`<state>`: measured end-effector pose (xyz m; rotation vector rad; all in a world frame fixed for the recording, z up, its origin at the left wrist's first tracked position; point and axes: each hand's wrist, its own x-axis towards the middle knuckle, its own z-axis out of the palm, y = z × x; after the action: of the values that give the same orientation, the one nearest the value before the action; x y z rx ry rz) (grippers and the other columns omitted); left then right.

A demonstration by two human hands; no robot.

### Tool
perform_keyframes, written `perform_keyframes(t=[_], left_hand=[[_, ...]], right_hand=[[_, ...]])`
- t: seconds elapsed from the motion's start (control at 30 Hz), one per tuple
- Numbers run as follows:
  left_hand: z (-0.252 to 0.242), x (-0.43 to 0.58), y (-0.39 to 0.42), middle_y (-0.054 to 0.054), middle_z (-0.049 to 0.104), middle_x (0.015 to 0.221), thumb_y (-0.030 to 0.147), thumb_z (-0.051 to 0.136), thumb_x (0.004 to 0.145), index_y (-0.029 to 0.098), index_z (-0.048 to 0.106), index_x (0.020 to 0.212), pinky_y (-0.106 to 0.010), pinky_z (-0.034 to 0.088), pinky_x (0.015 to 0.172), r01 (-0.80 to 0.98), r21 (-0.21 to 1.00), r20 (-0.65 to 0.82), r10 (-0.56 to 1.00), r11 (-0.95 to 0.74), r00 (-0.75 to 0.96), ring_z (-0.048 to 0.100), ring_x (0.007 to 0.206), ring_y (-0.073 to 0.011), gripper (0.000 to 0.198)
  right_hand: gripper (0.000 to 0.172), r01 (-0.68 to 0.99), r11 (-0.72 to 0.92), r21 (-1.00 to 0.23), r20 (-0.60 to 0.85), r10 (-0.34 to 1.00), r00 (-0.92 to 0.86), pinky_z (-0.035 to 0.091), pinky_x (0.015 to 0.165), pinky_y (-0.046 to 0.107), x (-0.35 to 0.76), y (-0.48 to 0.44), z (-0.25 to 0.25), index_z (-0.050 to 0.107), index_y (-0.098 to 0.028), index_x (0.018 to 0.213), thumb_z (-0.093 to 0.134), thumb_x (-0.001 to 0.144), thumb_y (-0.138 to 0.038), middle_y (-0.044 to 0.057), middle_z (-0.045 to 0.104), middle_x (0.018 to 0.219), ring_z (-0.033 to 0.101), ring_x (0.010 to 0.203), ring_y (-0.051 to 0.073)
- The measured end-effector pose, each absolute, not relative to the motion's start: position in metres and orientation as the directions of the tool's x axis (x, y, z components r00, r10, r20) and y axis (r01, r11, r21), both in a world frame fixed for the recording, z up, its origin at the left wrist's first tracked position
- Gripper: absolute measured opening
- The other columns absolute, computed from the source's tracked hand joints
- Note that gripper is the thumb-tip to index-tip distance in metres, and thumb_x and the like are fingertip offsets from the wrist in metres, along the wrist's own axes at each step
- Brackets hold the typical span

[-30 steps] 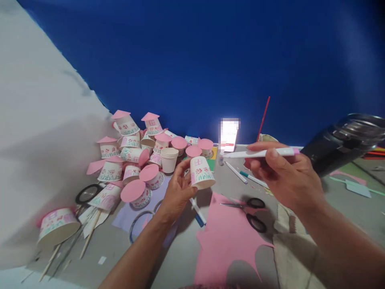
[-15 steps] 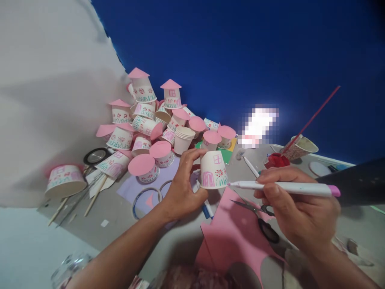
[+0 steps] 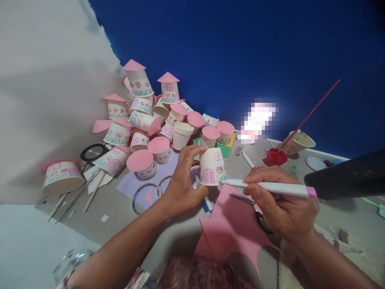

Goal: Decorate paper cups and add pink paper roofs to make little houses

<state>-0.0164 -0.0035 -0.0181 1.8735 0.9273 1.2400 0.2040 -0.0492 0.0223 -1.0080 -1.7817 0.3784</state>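
Observation:
Gripped between the thumb and fingers of my left hand (image 3: 183,184) is an upside-down white paper cup (image 3: 213,165). A pink door and window, red flowers and green grass are drawn on it. My right hand (image 3: 282,204) is closed round a white marker (image 3: 276,188) with a pink end. The marker's tip is at the cup's lower right rim, seemingly touching it. Below lie a cut sheet of pink paper (image 3: 231,228) and scissors (image 3: 261,216), partly hidden by my right hand. Under the cup, a blue-and-white marker (image 3: 207,204) lies on the table.
Piled at the back left are several decorated cups with pink roofs (image 3: 140,160), beside stacked plain cups (image 3: 182,134). Tape rings (image 3: 134,200) lie on purple paper (image 3: 126,186). A red paint pot (image 3: 274,157) and a cup with a stick (image 3: 297,142) stand at right.
My right hand has moved left with the marker, bringing its tip closer in at the cup's lower rim. My left hand still holds the cup; the whole view has shifted slightly.

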Motion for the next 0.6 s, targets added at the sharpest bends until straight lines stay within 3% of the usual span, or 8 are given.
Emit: perform_keyframes(t=[0.2, 0.43, 0.6], left_hand=[[-0.020, -0.016, -0.003, -0.010, 0.045, 0.145, 0.003, 0.069, 0.073, 0.032, 0.048, 0.142, -0.047, 0.051, 0.114, 0.167, 0.848, 0.445, 0.848, -0.503, 0.289, 0.049, 0.141, -0.0310, 0.077], [-0.024, -0.016, 0.000, -0.010, 0.049, 0.145, 0.001, 0.062, 0.071, 0.029, 0.048, 0.142, -0.047, 0.049, 0.115, 0.082, 0.904, 0.384, 0.881, -0.419, 0.275, 0.052, 0.140, -0.0296, 0.077], [-0.026, -0.015, 0.000, -0.011, 0.050, 0.148, 0.002, 0.063, 0.071, 0.029, 0.047, 0.142, -0.049, 0.046, 0.120, 0.047, 0.919, 0.363, 0.887, -0.392, 0.286, 0.052, 0.141, -0.0290, 0.077]], right_hand=[[0.007, 0.467, 0.600, -0.650, 0.605, 0.780, -0.160, 0.048, 0.047, 0.024, 0.203, -0.047, 0.022, 0.070, -0.024, 0.092, 0.068, 0.096, -0.018, -0.001, 0.072, 0.074, 0.061, 0.052, 0.012], [0.010, 0.478, 0.546, -0.688, 0.610, 0.792, -0.026, 0.052, 0.052, 0.025, 0.212, -0.047, 0.020, 0.073, -0.025, 0.089, 0.068, 0.097, -0.021, -0.001, 0.070, 0.075, 0.067, 0.062, 0.014], [0.011, 0.469, 0.553, -0.689, 0.608, 0.793, -0.043, 0.051, 0.053, 0.025, 0.212, -0.049, 0.021, 0.072, -0.025, 0.089, 0.067, 0.098, -0.020, -0.001, 0.070, 0.076, 0.066, 0.062, 0.014]])
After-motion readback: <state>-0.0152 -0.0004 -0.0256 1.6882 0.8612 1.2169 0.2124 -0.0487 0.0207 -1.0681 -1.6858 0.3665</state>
